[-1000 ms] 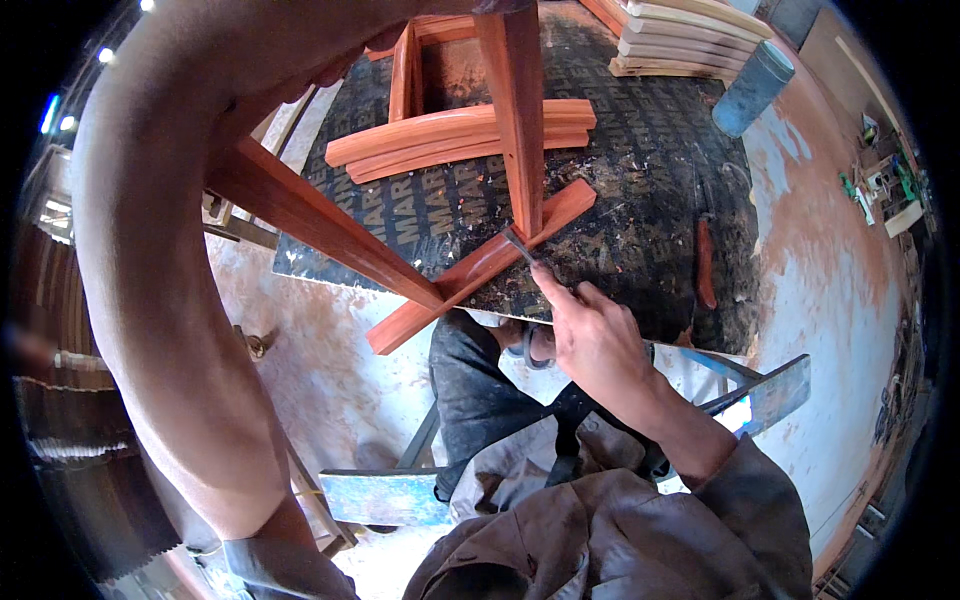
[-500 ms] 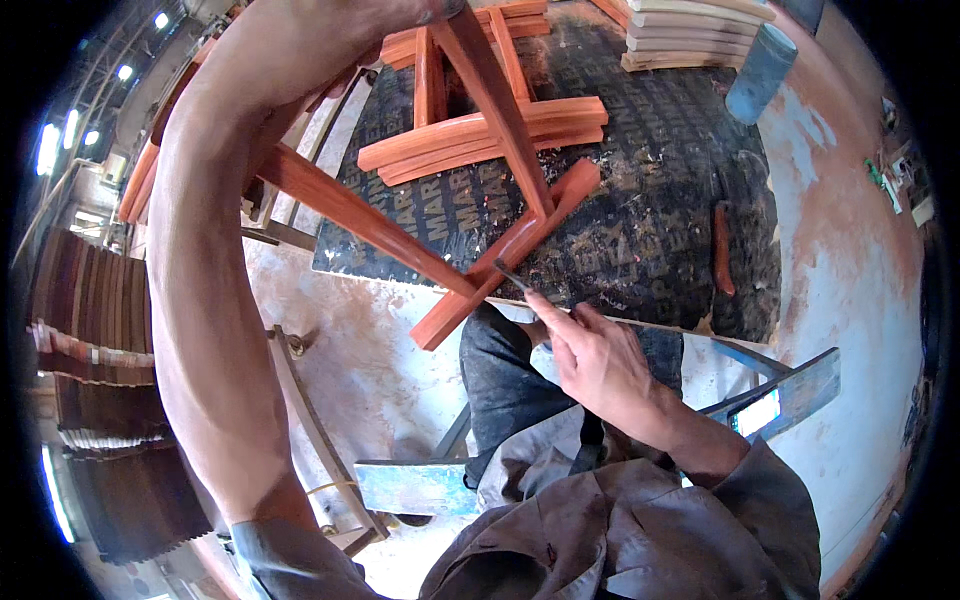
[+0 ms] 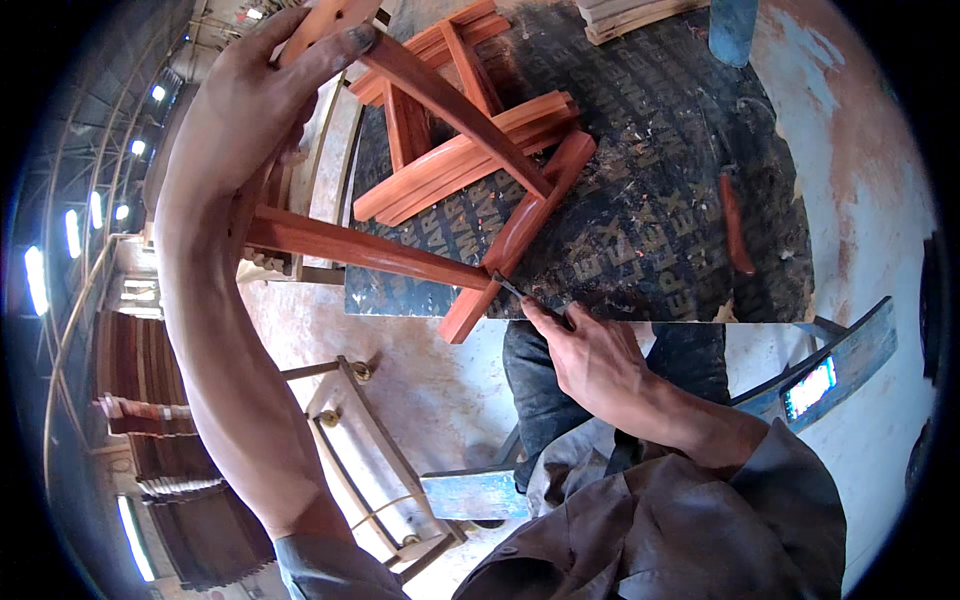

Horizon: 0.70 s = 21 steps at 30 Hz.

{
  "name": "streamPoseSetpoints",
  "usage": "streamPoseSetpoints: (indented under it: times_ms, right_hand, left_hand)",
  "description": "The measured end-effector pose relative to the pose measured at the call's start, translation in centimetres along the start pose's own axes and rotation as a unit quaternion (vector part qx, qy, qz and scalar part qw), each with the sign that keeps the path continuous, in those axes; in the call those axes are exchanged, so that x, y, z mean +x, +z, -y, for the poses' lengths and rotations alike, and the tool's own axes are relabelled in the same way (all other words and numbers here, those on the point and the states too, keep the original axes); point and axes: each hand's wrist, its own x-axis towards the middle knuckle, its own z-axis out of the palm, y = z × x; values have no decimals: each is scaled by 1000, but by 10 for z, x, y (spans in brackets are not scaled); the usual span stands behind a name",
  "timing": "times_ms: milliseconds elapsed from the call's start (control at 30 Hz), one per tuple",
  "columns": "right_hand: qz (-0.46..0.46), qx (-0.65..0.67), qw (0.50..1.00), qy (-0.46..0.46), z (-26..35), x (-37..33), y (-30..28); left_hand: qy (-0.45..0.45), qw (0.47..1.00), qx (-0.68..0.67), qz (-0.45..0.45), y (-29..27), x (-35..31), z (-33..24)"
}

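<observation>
Left hand (image 3: 250, 90): grasping our reddish wooden frame (image 3: 527, 232). Right hand (image 3: 600, 358): gripping slim tool (image 3: 509, 285) at joint (image 3: 488, 277); scraping, we judge. Next move calls for steady bracing.

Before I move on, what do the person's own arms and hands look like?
The left hand and right hand are bare, with no gloves, rings or watch visible. What looks like a smudge marks the left thumb near its tip. The left sleeve and right sleeve are plain greyish cloth, ending around the elbows.
</observation>
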Motion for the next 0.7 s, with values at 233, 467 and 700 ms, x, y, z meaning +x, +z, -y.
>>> streamPoseSetpoints:
  times_ms: [233,467,700]
  right_hand:
    - [38,-2,999,4,1,12,-1]
    - [67,5,997,-33,-2,21,-8]
    - [36,28,998,-33,-7,24,-6]
  left_hand:
    - [21,999,-45,17,0,-8,-9]
    - [57,998,10,-19,2,0,3]
    - [34,999,-23,10,-3,-3,-4]
